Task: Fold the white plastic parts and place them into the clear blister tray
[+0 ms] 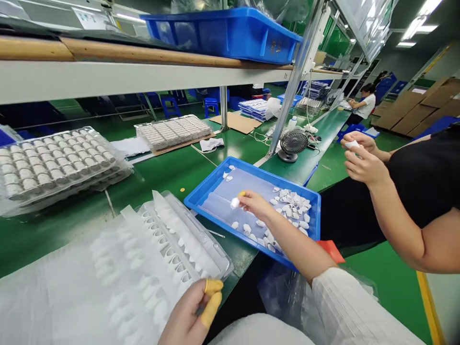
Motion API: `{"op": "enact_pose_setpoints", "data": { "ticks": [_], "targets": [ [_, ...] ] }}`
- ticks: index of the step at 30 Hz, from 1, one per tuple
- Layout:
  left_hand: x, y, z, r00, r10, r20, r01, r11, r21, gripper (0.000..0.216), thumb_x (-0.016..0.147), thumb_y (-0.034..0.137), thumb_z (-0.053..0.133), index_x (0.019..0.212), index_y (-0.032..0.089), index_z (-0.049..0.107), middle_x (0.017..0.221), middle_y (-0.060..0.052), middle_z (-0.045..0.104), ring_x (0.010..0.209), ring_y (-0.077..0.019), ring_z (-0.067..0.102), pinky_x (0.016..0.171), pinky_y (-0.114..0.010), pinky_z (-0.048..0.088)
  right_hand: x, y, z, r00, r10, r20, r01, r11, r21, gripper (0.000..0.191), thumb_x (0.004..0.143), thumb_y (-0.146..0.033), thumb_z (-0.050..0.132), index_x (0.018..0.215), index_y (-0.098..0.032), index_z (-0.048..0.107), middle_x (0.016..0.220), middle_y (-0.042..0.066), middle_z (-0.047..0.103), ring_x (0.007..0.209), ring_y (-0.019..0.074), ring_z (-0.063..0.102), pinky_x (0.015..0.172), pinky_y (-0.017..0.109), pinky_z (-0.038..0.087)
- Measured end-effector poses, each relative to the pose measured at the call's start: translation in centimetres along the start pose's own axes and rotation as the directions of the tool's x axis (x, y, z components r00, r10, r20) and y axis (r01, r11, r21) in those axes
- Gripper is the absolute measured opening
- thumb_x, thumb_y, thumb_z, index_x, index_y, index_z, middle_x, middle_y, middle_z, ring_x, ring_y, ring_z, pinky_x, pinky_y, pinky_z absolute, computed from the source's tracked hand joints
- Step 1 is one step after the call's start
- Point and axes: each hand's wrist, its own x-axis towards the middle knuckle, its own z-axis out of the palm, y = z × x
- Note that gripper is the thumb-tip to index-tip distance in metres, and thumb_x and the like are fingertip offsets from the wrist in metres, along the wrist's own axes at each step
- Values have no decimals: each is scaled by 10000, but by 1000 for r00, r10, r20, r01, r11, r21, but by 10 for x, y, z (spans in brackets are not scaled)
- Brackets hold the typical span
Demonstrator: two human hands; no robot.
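My right hand (256,205) is above a blue tray (190,194), its fingers pinching a small white curved piece (235,203). A yellow finger cot covers one fingertip. Several similar white pieces (293,203) lie loose in the tray, mostly along its right and near sides. My left hand (194,311), with yellow cots on thumb and forefinger, is closed in the near foreground, and nothing shows between its fingertips. Beside it lies a clear plastic tray (215,254) with rows of white pieces (176,261), partly under a translucent white sheet (68,287).
Stacked clear trays of rounded grey-white pieces (53,163) stand at the left, with another stack (174,132) behind. A black fan (293,142) sits beyond the blue tray, near a metal post (287,96). At right, a co-worker's hands (364,158) hold a white piece. A shelf carries a blue bin (223,36).
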Motion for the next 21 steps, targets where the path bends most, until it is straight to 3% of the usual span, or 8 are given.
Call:
{"op": "enact_pose_setpoints", "data": {
  "ticks": [5,8,12,16,21],
  "targets": [
    [21,12,35,999,34,12,-31,985,-170,468,897,385,544,1322,199,482,1061,-81,631,887,-178,613,879,-333,501,-101,5,7,983,-66,170,18,963,269,320,739,-458,721,768,-172,582,635,-18,605,553,84,526,540,205,394],
    [27,20,53,995,85,44,-75,975,-208,499,905,332,545,1372,212,421,998,-44,609,830,-149,586,818,-299,495,-137,9,10,981,-90,172,31,948,315,337,720,-479,743,752,-178,596,633,-24,604,529,80,514,515,208,382],
    [25,25,66,985,120,121,-94,974,-204,366,898,282,550,1246,172,520,831,-14,604,773,-152,576,745,-282,484,-160,22,10,985,-81,153,24,939,343,350,716,-497,748,761,-183,599,624,-31,589,524,84,504,499,212,372],
    [21,25,70,985,127,117,-97,968,-233,314,899,270,558,1200,182,536,931,-31,636,816,-156,609,788,-304,494,-173,33,13,988,-83,127,29,925,379,346,766,-514,703,820,-189,597,669,-23,583,571,96,516,540,229,406],
    [19,21,73,989,104,107,-68,953,-296,303,880,296,584,1159,182,553,928,-32,636,838,-164,629,793,-313,519,-182,38,18,974,-181,134,109,900,422,360,712,-426,785,914,-211,579,816,-9,582,725,123,560,617,242,450]
  ]
}}
